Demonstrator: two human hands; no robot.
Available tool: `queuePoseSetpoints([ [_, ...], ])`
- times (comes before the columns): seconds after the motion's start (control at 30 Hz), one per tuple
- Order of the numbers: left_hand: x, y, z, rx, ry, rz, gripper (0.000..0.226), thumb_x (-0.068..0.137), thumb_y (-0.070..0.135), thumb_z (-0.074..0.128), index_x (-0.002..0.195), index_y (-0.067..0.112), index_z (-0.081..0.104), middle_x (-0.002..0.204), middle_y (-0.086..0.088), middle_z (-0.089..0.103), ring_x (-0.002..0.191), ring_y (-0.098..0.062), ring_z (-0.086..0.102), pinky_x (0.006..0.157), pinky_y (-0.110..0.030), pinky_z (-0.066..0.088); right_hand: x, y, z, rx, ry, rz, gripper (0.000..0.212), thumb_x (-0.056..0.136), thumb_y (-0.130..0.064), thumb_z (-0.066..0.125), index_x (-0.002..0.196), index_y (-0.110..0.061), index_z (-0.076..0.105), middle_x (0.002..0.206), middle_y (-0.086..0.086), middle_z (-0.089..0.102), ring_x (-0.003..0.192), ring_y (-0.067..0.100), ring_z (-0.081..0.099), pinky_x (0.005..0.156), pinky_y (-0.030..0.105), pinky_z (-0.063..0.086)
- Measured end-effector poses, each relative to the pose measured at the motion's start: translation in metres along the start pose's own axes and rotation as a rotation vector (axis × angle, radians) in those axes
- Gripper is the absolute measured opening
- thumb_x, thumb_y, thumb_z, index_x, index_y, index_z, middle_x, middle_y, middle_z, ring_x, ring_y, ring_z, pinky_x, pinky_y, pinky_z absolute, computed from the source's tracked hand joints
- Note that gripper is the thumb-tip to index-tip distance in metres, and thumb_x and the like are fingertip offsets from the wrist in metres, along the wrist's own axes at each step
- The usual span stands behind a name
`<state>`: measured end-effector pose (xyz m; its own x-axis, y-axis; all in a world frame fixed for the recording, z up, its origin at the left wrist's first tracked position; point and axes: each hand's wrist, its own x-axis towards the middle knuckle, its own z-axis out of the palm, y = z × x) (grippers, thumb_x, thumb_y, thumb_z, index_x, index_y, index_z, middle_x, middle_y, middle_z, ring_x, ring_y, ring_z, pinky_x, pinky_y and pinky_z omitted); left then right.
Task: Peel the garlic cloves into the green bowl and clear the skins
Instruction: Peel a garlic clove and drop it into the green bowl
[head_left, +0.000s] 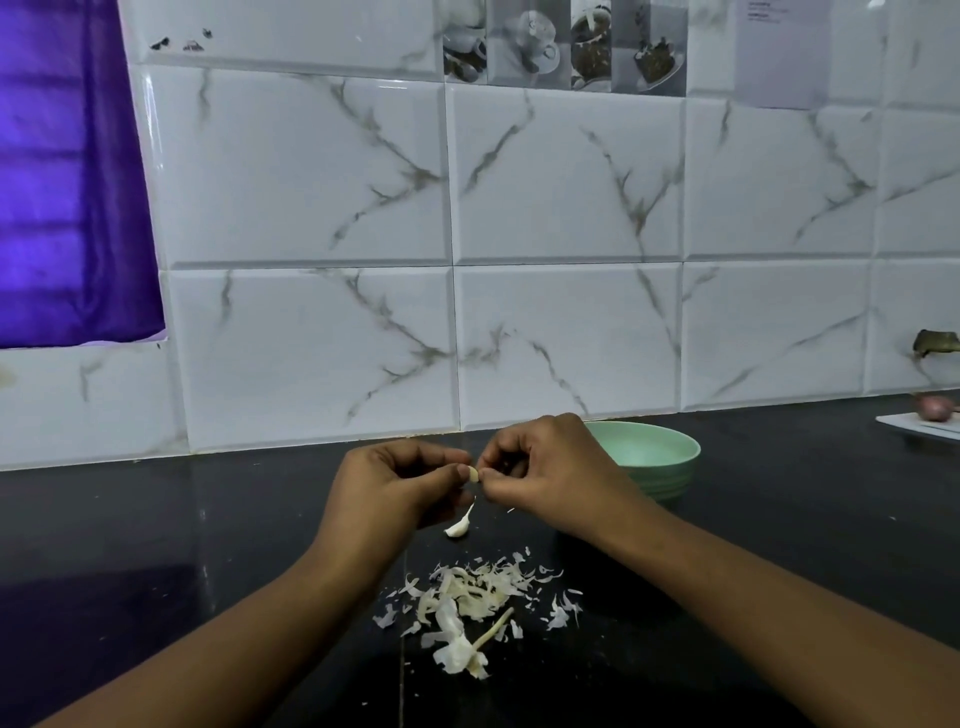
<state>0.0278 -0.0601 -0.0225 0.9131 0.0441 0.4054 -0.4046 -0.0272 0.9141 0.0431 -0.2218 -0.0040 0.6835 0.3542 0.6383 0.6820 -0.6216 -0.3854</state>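
Clove (473, 474), centre frame: pinched between left hand (395, 486) and right hand (550, 475), peeling under way. Second clove (459, 526) below, unpeeled. Skins (475, 597), lower centre: uncleared. Bowl (670, 457), right of hands: contents hidden.

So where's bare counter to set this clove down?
The counter is bare left of your left hand, and again between the green bowl and the white board far right. Crowded: the skins pile and a loose clove nearer you.
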Motion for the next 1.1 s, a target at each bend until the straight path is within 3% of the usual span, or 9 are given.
queuePoseSetpoints([
  [0.17,0.000,-0.002,0.001,-0.031,0.004,-0.004,0.006,0.077,-0.003,0.070,0.079,0.002,0.073,0.070,-0.015,0.072,0.059,-0.013,0.067,0.054,-0.018,0.051,-0.004,-0.002,0.007,-0.112,0.053,-0.081,0.011,0.078,-0.024,0.071,0.070,-0.023,0.064,0.057,-0.016,0.052,0.054,-0.001,0.051,0.055,0.008,0.037],
  [0.37,0.001,0.000,0.001,-0.067,-0.040,-0.046,0.006,0.077,-0.002,0.069,0.079,0.003,0.073,0.070,-0.016,0.072,0.060,-0.014,0.067,0.054,-0.020,0.054,-0.003,0.003,0.006,0.057,0.064,-0.005,0.016,0.070,-0.023,0.072,0.062,-0.027,0.059,0.053,-0.013,0.055,0.054,-0.001,0.053,0.054,0.013,0.040],
  [0.47,-0.002,0.001,0.003,-0.033,-0.098,-0.056,0.013,0.078,-0.002,0.069,0.072,0.007,0.075,0.072,-0.020,0.071,0.066,-0.022,0.066,0.069,-0.034,0.057,0.001,0.005,0.004,0.134,0.114,0.046,0.016,0.072,-0.016,0.071,0.062,-0.024,0.062,0.052,-0.014,0.057,0.052,0.000,0.053,0.054,0.017,0.044],
  [0.53,-0.005,0.001,0.006,-0.019,-0.121,-0.059,0.014,0.077,-0.001,0.070,0.070,0.009,0.076,0.075,-0.020,0.072,0.069,-0.025,0.066,0.076,-0.041,0.056,0.003,0.008,0.000,0.190,0.132,0.097,0.015,0.075,-0.013,0.070,0.064,-0.021,0.065,0.053,-0.011,0.059,0.051,0.001,0.055,0.058,0.028,0.053],
  [0.6,-0.004,0.001,0.006,-0.037,-0.093,-0.064,0.009,0.077,0.000,0.070,0.075,0.006,0.075,0.074,-0.018,0.072,0.067,-0.021,0.068,0.072,-0.038,0.058,0.005,0.013,-0.004,0.312,0.089,0.175,0.016,0.079,-0.009,0.070,0.066,-0.018,0.067,0.055,-0.006,0.061,0.053,0.008,0.059,0.059,0.032,0.057],
  [0.67,-0.002,0.002,0.004,-0.074,-0.043,-0.082,0.006,0.077,-0.001,0.069,0.081,0.002,0.073,0.072,-0.015,0.072,0.061,-0.015,0.069,0.058,-0.026,0.058,0.006,0.016,-0.009,0.444,0.006,0.219,0.015,0.078,-0.004,0.072,0.069,-0.016,0.067,0.060,-0.004,0.063,0.057,0.011,0.060,0.059,0.031,0.056],
  [0.8,0.000,0.002,0.000,-0.136,-0.003,-0.115,0.005,0.078,0.003,0.069,0.082,0.001,0.072,0.067,-0.013,0.070,0.059,-0.013,0.068,0.051,-0.019,0.053,0.005,0.013,-0.009,0.400,-0.142,0.140,0.021,0.075,0.000,0.075,0.078,-0.018,0.066,0.070,0.002,0.065,0.065,0.016,0.061,0.066,0.036,0.057],
  [1.0,0.000,0.002,0.000,-0.147,-0.023,-0.126,0.007,0.082,0.007,0.067,0.085,0.002,0.070,0.069,-0.006,0.071,0.060,-0.010,0.067,0.051,-0.020,0.053,0.004,0.010,-0.006,0.314,0.001,-0.047,0.016,0.075,-0.004,0.077,0.077,-0.016,0.066,0.070,-0.001,0.068,0.062,0.008,0.065,0.065,0.022,0.053],
  [1.1,-0.001,0.003,-0.001,-0.119,-0.027,-0.113,0.007,0.083,0.009,0.067,0.086,0.004,0.071,0.070,-0.005,0.071,0.061,-0.011,0.068,0.052,-0.021,0.054,0.003,0.010,-0.006,0.286,0.018,-0.115,0.013,0.076,-0.003,0.076,0.080,-0.012,0.067,0.074,0.006,0.069,0.065,0.014,0.067,0.068,0.029,0.056],
])
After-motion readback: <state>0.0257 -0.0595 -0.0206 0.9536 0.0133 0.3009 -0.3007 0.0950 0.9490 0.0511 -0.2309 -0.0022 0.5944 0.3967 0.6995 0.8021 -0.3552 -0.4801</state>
